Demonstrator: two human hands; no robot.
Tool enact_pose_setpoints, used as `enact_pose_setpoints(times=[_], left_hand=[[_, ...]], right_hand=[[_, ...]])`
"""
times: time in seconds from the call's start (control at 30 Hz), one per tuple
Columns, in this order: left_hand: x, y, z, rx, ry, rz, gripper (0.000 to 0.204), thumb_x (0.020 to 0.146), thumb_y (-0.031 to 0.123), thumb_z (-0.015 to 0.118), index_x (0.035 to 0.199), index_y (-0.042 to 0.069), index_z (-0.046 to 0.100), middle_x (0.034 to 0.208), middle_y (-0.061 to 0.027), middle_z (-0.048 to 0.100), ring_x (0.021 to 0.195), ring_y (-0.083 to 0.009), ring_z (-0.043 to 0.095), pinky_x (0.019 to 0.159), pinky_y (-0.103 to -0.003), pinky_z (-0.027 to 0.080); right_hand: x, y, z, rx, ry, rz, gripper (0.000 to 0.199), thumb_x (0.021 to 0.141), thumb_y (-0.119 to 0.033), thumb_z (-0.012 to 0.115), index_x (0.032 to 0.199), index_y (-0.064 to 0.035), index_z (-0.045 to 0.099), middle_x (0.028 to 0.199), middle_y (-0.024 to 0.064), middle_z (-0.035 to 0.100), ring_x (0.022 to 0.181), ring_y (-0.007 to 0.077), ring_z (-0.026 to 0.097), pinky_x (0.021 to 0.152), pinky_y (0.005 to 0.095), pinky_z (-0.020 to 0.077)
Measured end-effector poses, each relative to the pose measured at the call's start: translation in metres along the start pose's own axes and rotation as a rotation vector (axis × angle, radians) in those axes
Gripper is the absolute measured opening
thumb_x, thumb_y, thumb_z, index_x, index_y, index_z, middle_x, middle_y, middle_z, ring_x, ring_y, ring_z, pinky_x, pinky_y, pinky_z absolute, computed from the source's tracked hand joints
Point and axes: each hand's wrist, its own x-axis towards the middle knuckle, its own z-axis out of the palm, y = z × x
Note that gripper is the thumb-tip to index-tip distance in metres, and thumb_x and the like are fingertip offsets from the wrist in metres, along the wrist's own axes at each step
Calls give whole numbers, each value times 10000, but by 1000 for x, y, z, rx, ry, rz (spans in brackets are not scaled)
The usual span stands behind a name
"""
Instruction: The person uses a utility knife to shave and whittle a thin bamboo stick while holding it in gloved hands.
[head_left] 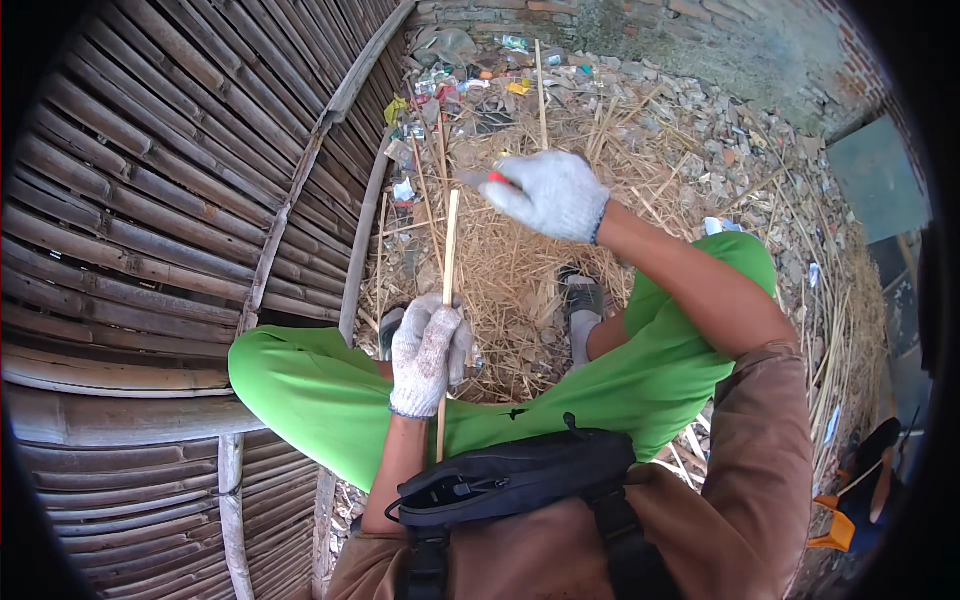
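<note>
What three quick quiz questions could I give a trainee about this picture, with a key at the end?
1. True or false: the pale strip shows both above and below the left grip.
2. On the person's which side is the slatted wall? A) right B) left C) both
3. Which grip holds the red-marked tool?

Key: 1 true; 2 B; 3 the right grip.

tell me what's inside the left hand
A thin stick runs through the gloved left hand, showing above and below it; the stretch within the grip is covered and cannot be seen.
</note>
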Motion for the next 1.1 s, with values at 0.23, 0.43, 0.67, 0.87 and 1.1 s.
enact_pose_setpoints(times=[0.23, 0.43, 0.67, 0.87, 1.1], left_hand=[[0, 5, -2, 50, 33, -32, 238, 1124, 197, 593, 1269, 9, 616, 748, -34, 627, 443, -75, 470, 401, -232, 375], [-2, 1, -3, 67, 31, -59, 221, 1121, 199, 593, 1230, 9, 621, 718, -24, 601, 443, -81, 462, 404, -233, 379], [-2, 1, -1, 7, -15, -67, 231, 1126, 194, 559, 1208, -14, 620, 658, -36, 576, 448, -104, 472, 415, -251, 386], [3, -1, -4, 82, -27, 6, 230, 1128, 190, 543, 1191, -12, 632, 657, -31, 575, 480, -101, 489, 429, -249, 382], [-10, 3, 0, 79, -19, -77, 245, 1122, 220, 573, 1217, 0, 624, 701, -16, 592, 491, -67, 473, 434, -227, 376]], right_hand=[[-17, -43, 18, -10, -162, -163, 554, 1040, -624, 526, 936, -116, 720, 806, 209, 740, 776, 410, 753, 682, 573, 585], [12, -17, -7, -66, -82, 13, 553, 1058, -591, 503, 901, -108, 722, 833, 197, 753, 786, 410, 755, 706, 562, 596], [12, 9, -11, -46, 109, -25, 568, 1044, -618, 529, 921, -99, 725, 778, 215, 729, 773, 428, 741, 697, 575, 577], [-24, -45, 14, 24, -128, -169, 573, 1051, -617, 513, 899, -113, 738, 777, 203, 737, 743, 424, 745, 672, 562, 593], [23, 11, -30, -165, 46, 119, 605, 1066, -609, 472, 919, -89, 743, 820, 201, 752, 778, 425, 751, 707, 556, 600]])
